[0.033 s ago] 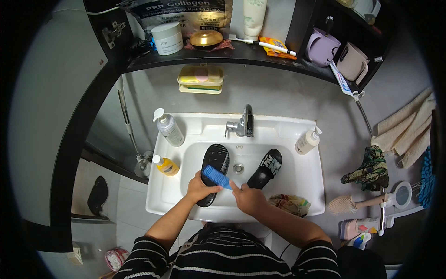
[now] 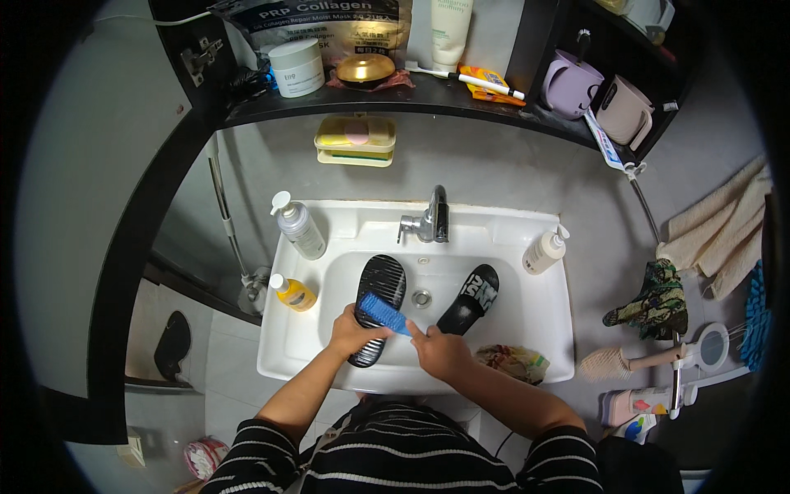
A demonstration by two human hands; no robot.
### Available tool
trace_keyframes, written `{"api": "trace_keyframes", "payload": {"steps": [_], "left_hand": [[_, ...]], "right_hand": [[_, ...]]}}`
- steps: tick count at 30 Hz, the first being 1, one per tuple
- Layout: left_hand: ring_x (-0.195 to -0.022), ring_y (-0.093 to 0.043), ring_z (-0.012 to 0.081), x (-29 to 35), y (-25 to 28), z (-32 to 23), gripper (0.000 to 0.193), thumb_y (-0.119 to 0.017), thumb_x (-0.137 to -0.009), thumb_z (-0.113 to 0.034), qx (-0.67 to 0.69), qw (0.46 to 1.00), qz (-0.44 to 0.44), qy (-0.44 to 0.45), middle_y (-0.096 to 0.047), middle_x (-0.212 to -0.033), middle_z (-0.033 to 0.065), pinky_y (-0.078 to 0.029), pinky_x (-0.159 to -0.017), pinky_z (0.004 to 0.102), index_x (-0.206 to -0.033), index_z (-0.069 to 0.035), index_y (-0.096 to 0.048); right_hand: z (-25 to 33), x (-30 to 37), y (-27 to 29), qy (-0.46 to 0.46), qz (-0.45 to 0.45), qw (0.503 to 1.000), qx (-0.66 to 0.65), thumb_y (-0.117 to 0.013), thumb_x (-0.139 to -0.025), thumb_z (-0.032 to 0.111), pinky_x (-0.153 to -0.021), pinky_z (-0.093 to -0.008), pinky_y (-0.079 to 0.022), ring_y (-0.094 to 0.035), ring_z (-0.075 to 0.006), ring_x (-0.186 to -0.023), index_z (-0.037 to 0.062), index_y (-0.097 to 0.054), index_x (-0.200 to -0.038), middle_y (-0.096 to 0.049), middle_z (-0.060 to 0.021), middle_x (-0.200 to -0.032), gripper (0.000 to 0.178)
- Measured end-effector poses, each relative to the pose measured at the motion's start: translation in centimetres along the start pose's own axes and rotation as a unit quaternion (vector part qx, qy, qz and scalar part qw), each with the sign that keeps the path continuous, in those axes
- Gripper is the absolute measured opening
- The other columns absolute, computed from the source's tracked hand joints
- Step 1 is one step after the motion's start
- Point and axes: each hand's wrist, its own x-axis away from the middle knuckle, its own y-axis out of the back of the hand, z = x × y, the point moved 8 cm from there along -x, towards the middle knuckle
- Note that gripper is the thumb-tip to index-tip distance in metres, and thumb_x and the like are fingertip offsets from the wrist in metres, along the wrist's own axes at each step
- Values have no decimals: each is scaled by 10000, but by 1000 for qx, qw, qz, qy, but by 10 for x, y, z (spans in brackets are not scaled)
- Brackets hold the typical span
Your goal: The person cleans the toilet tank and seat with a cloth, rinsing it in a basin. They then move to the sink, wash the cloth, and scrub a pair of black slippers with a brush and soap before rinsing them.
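Note:
A black slide slipper [image 2: 383, 276] lies sole up in the left part of the white sink [image 2: 527, 317], its ridged sole streaked with white. My left hand [image 2: 352, 331] grips its left edge, the thumb across the sole near the lower end. In my right hand [image 2: 443, 352] is the handle of a blue brush [image 2: 381, 311], whose head rests against the sole by my left thumb. Some fingers of both hands are hidden. The second black slipper [image 2: 471, 303], with white lettering on its strap, leans in the basin to the right, strap up.
A chrome faucet [image 2: 428, 218] stands behind the drain [image 2: 420, 298]. Pump bottles [image 2: 304, 235] [image 2: 545, 251] and a yellow bottle [image 2: 296, 295] sit on the rim. A crumpled patterned cloth [image 2: 514, 364] lies at the front right. Above hangs a black shelf [image 2: 370, 107] with toiletries.
The sole of the held slipper shows more white streaks along its ridges now, as if turned slightly. Both hands and the brush are almost where they were.

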Motion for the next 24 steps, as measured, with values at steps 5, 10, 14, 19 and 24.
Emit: {"api": "trace_keyframes", "payload": {"steps": [5, 10, 14, 19, 24], "left_hand": [[-710, -660, 172, -9, -14, 34, 469, -874, -590, -240, 9, 999, -19, 32, -690, -820, 98, -526, -675, 304, -902, 17, -636], [-808, -641, 370, 17, -12, -3, 324, -700, -734, -206, -213, 973, -82, -28, -661, -831, 201, -504, -720, 457, -978, -35, -571], [-774, -646, 361, 32, -11, -14, 277, -670, -752, -173, -309, 944, -99, -61, -664, -827, 190, -512, -696, 461, -975, -42, -571], [-729, -649, 353, 30, -9, -14, 241, -660, -748, -153, -322, 933, -110, -115, -667, -812, 174, -513, -670, 452, -950, -49, -580], [-718, -649, 350, 31, 0, -27, 220, -656, -745, -146, -315, 932, -105, -144, -668, -808, 169, -515, -657, 450, -932, -53, -586]], "right_hand": [[-67, -13, -3, -149, -49, 986, -56, -507, -916, 251, -572, -465, -482, -584, -344, -626, 108, -535, -1273, -571, -162, -751, 385], [-14, -9, 4, -9, -57, 997, -43, -510, -916, 254, -490, -432, -489, -596, -318, -545, 101, -532, -1271, -580, -155, -736, 388], [-32, -18, 6, -35, -79, 996, -37, -508, -911, 236, -474, -411, -508, -600, -304, -505, 77, -505, -1298, -581, -154, -734, 418], [15, 7, -8, 56, -29, 998, 17, -504, -911, 232, -460, -407, -499, -590, -289, -491, 59, -522, -1269, -574, -137, -726, 397], [-31, -1, 14, -90, -177, 980, -4, -550, -898, 258, -388, -394, -444, -532, -246, -435, 99, -565, -1248, -516, -88, -638, 385]]}}
